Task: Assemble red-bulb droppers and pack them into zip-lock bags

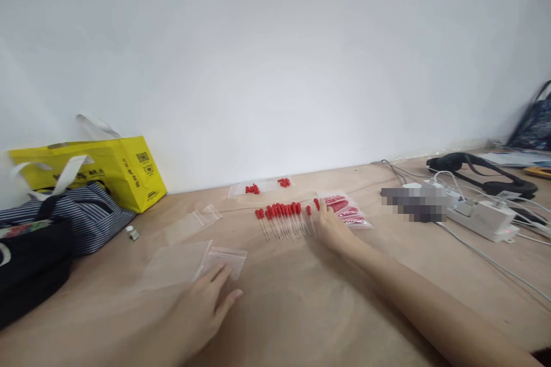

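Observation:
Several clear droppers with red bulbs (284, 219) lie side by side in a row at the middle of the table. At the row's right end my right hand (331, 226) has its fingers closed around a red-bulbed dropper (317, 203). Just beyond that hand are clear bags with red contents (344, 209). My left hand (206, 304) rests with its fingers apart at the near edge of a clear zip bag (226, 258). More flat clear bags (172, 264) lie left of it. Behind the row, a clear bag (269, 186) holds or carries small red pieces.
A yellow bag (129, 172), a striped bag (97, 218) and a dark bag (38, 264) stand at the left, near a small bottle (132, 233). A power strip (482, 221), cables and a black headset (495, 172) occupy the right. A wall (275, 69) rises behind the table.

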### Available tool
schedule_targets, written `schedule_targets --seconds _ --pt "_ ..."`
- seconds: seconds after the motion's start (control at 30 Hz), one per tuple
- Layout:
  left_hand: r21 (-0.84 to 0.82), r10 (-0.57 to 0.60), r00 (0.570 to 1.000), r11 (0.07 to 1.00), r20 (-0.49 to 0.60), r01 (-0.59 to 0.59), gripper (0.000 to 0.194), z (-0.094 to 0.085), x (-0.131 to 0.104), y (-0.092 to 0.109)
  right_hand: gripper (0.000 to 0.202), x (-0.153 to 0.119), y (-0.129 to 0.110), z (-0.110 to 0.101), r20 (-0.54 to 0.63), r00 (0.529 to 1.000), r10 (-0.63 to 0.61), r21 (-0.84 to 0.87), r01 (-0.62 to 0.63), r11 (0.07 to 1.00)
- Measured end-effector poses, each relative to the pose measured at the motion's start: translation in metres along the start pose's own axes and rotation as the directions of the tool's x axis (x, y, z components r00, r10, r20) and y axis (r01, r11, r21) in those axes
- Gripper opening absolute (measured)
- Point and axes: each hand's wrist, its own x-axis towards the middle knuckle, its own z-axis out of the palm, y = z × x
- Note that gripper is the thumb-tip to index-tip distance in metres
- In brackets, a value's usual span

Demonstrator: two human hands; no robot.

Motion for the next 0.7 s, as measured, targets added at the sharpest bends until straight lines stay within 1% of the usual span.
schedule_targets --seconds 0.07,0.1,0.13,0.17,0.2,0.23,0.3,0.33,0.37,0.4,0.43,0.47,0.5,0.53,0.57,0.6,0.67,0.7 --pt "-0.003 0.089 0.995 0.996 -0.048 -0.089 0.048 0.007 0.000 -0.026 0.054 -0.006 0.002 -0.009 -0.093 0.995 -0.046 0.156 0.060 0.986" --pt "-0.007 0.100 0.993 0.995 -0.066 -0.101 0.048 0.012 0.000 -0.037 0.058 -0.010 0.002 -0.013 -0.131 0.990 -0.060 0.267 0.094 0.959" --pt "-0.023 0.102 0.993 0.994 -0.060 -0.103 0.048 0.017 -0.001 -0.044 0.063 -0.013 0.002 -0.017 -0.160 0.985 -0.063 0.380 0.120 0.917" --pt "-0.043 0.108 0.993 0.993 -0.045 -0.110 0.050 0.021 -0.002 -0.047 0.067 -0.016 0.000 -0.020 -0.166 0.985 -0.052 0.481 0.127 0.867" --pt "-0.063 0.124 0.992 0.990 -0.036 -0.126 0.053 0.023 -0.002 -0.045 0.071 -0.020 -0.001 -0.022 -0.150 0.988 -0.032 0.570 0.113 0.814" --pt "-0.086 0.148 0.989 0.985 -0.028 -0.150 0.055 0.023 -0.002 -0.039 0.074 -0.023 -0.004 -0.023 -0.119 0.993 -0.014 0.649 0.088 0.756" --pt "-0.161 0.255 0.965 0.957 0.060 -0.243 0.058 0.015 0.000 -0.019 0.075 -0.028 -0.009 -0.022 -0.045 0.999 0.012 0.776 0.028 0.630" --pt "-0.209 0.350 0.925 0.925 0.149 -0.317 0.057 0.010 0.002 -0.008 0.073 -0.030 -0.011 -0.019 -0.020 0.999 0.026 0.823 0.001 0.568" --pt "-0.240 0.417 0.885 0.899 0.208 -0.367 0.054 0.006 0.005 0.003 0.068 -0.033 -0.013 -0.016 -0.008 0.999 0.045 0.858 -0.016 0.514" --pt "-0.253 0.464 0.856 0.877 0.228 -0.408 0.052 0.004 0.008 0.012 0.063 -0.035 -0.015 -0.011 -0.008 0.997 0.071 0.882 -0.026 0.471" --pt "-0.250 0.459 0.866 0.878 0.198 -0.408 0.053 0.004 0.010 0.018 0.058 -0.036 -0.016 -0.006 -0.013 0.995 0.102 0.898 -0.034 0.439" --pt "-0.237 0.398 0.907 0.903 0.139 -0.360 0.055 0.008 0.012 0.022 0.053 -0.038 -0.017 -0.002 -0.017 0.991 0.133 0.910 -0.040 0.413" --pt "-0.221 0.290 0.954 0.938 0.075 -0.267 0.057 0.014 0.012 0.024 0.049 -0.039 -0.018 0.003 -0.019 0.987 0.160 0.921 -0.045 0.388" --pt "-0.209 0.180 0.983 0.963 0.040 -0.168 0.061 0.023 0.012 0.025 0.047 -0.040 -0.019 0.008 -0.020 0.984 0.179 0.930 -0.048 0.364" --pt "-0.203 0.107 0.994 0.974 0.027 -0.099 0.069 0.033 0.012 0.024 0.046 -0.040 -0.020 0.011 -0.021 0.981 0.192 0.939 -0.047 0.341" --pt "-0.206 0.091 0.995 0.975 0.042 -0.080 0.075 0.042 0.012 0.023 0.045 -0.040 -0.022 0.015 -0.022 0.980 0.197 0.946 -0.043 0.320" --pt "-0.215 0.102 0.994 0.972 0.040 -0.092 0.077 0.055 0.013 0.022 0.043 -0.041 -0.024 0.019 -0.021 0.982 0.185 0.957 -0.034 0.288" --pt "-0.229 0.127 0.991 0.966 0.034 -0.116 0.075 0.057 0.014 0.023 0.042 -0.041 -0.026 0.020 -0.016 0.985 0.173 0.961 -0.033 0.276"
